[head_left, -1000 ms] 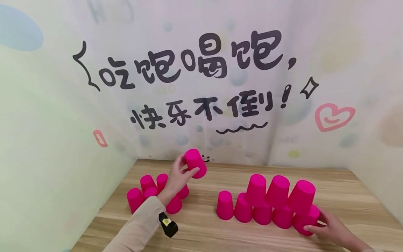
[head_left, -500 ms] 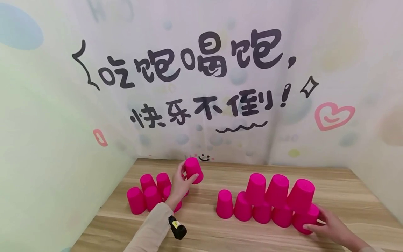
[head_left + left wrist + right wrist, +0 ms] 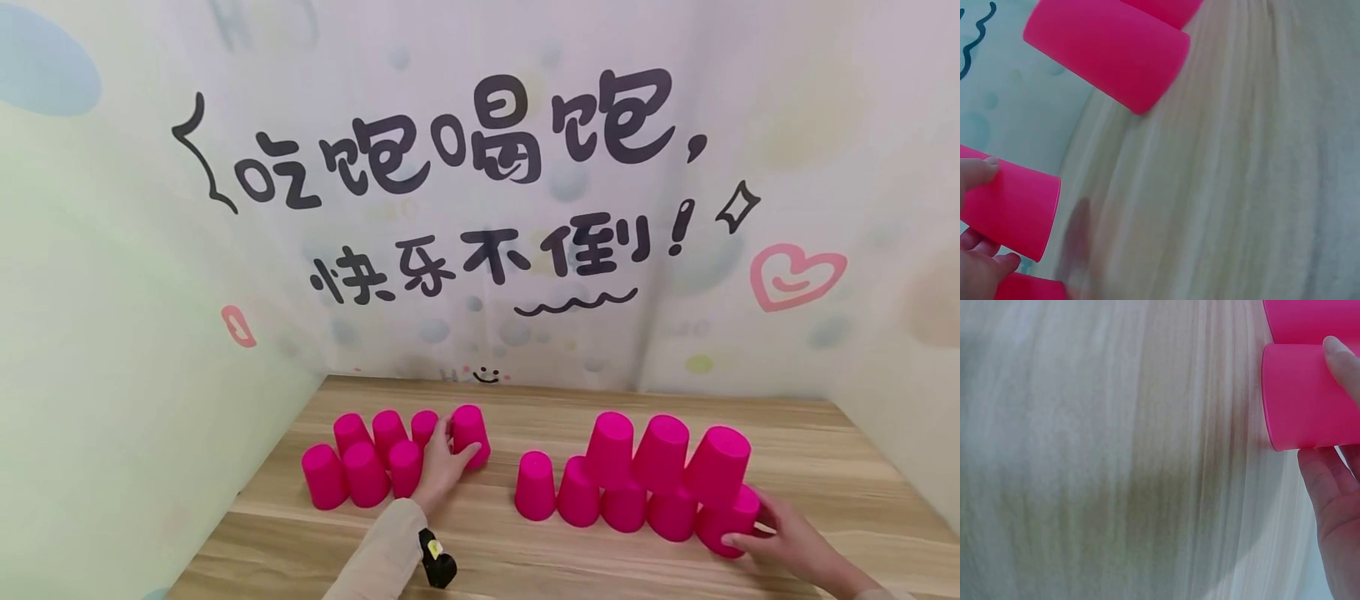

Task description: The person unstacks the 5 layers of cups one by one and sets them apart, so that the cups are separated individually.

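In the head view my left hand holds an upside-down pink plastic cup, thumb on one side and fingers on the other. The left wrist view shows this cup low over the table, with a dark shadow near its rim. Left of it stand several more upside-down pink cups in two rows. My right hand grips the rightmost bottom cup of a two-level stack, also seen in the right wrist view as a cup. Three upper cups rest across the bottom row.
The wood-grain table reaches back to a printed cloth backdrop with black lettering. At the stack's left end a bottom cup has no cup above it. A black device is strapped at my left wrist.
My left hand has lowered its cup toward the table, uncovering more of the left group of cups. The right hand stays in place on the stack's end cup.
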Tool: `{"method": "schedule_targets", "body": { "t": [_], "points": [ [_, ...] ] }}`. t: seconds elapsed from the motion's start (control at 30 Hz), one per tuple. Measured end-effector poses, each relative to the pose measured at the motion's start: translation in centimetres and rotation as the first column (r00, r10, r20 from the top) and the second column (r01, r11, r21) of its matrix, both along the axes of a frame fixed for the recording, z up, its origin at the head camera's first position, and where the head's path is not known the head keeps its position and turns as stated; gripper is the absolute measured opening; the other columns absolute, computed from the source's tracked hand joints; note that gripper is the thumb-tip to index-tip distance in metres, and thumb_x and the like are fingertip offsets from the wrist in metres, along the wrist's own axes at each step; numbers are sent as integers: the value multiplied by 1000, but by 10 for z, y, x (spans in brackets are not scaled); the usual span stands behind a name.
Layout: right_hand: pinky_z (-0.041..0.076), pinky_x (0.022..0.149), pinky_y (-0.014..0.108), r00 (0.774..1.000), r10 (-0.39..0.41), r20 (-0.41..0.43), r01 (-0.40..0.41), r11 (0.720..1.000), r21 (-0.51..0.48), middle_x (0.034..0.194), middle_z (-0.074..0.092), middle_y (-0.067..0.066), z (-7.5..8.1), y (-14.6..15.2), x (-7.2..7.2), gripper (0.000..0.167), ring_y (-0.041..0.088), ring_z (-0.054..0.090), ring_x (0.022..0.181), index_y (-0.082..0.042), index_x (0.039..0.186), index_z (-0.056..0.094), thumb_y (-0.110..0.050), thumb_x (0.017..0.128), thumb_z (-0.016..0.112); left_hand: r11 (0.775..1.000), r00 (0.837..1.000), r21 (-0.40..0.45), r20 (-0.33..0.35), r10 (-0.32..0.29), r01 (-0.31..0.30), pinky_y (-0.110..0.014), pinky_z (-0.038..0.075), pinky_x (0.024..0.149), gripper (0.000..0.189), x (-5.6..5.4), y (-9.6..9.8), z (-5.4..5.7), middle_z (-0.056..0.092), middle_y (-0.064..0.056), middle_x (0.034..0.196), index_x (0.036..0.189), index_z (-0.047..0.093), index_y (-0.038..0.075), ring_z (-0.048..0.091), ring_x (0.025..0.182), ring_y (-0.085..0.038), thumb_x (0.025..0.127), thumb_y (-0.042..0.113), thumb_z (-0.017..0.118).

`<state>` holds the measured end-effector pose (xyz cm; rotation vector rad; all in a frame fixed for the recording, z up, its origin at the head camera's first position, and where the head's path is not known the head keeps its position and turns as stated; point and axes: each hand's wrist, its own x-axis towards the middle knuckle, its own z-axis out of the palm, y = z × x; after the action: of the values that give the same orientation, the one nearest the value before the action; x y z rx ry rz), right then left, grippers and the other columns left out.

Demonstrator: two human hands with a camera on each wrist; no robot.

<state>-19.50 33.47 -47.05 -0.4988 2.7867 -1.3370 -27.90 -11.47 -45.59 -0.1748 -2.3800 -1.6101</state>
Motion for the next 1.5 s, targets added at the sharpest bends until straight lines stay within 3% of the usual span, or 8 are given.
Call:
{"method": "schedule_targets", "body": {
  "t": [0.27,0.47,0.7,0.93,1.5],
  "points": [
    [50,66,20,999,18,28,-17,999,-29,96,52,-25,-3,1,0,62,-1,56,83,14,121,35,-15,77,68,993,998,-119,-63,12,-20,-47,38,90,54,1,-1,-19,49,-25,115,122,37,-8,48,106,-37,77,3,65],
    [50,65,19,1000,20,18,-19,999,-29,96,50,-27,-1,1,0,61,-6,54,83,14,121,35,-13,77,68,994,998,-99,-53,39,-45,-47,37,92,56,1,1,-23,47,-24,118,125,35,-7,46,109,-37,78,3,64],
    [49,65,19,1000,20,-16,-21,999,-30,96,50,-28,-2,1,0,60,-8,53,84,15,118,37,-12,76,68,997,999,-72,-38,24,-26,-47,36,93,62,-2,4,-11,43,-22,125,131,33,-2,43,113,-35,78,8,65],
    [49,65,18,999,24,-43,-26,999,-30,96,51,-27,-3,2,0,59,-8,53,85,16,117,37,-11,75,69,988,995,-153,-100,-6,-9,-46,36,93,53,-10,4,3,47,-20,121,126,39,-3,43,112,-33,79,3,63],
    [50,65,19,996,10,-87,-13,999,-34,95,53,-24,-4,0,1,58,-7,54,84,16,115,39,-9,73,70,971,999,-237,-12,-44,40,-47,36,93,52,-10,0,16,41,-22,128,129,37,-3,38,117,-37,82,0,58]
  ]
}}
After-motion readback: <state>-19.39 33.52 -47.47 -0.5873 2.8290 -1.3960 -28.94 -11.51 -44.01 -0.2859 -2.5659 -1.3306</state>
